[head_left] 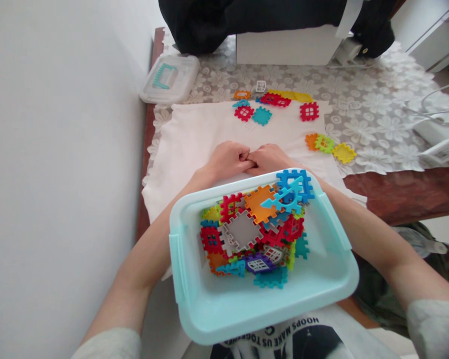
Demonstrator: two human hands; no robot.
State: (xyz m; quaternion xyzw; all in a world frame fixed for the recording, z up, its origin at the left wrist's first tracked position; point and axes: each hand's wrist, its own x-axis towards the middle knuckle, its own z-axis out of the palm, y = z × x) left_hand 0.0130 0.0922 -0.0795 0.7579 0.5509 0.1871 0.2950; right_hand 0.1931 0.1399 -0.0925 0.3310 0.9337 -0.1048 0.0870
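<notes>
Just beyond the far rim of the light blue bin (194, 311), my left hand (229, 157) and my right hand (269, 157) meet over a white cloth (194, 134). Both have curled, closed fingers, and their fingertips touch or nearly touch. Anything between the fingers is hidden. The bin sits between my forearms and holds a pile of interlocking plastic pieces, among them a grey piece (243, 230), an orange piece (262, 203) and a blue piece (295, 184) at the far right corner.
Behind my hands lie a teal piece (262, 115), red pieces (309, 111) and a yellow piece (344, 153). A clear lid with a teal handle (170, 80) is at the back left. A white box (284, 47) stands behind, under black fabric (277, 14). A wall borders the left.
</notes>
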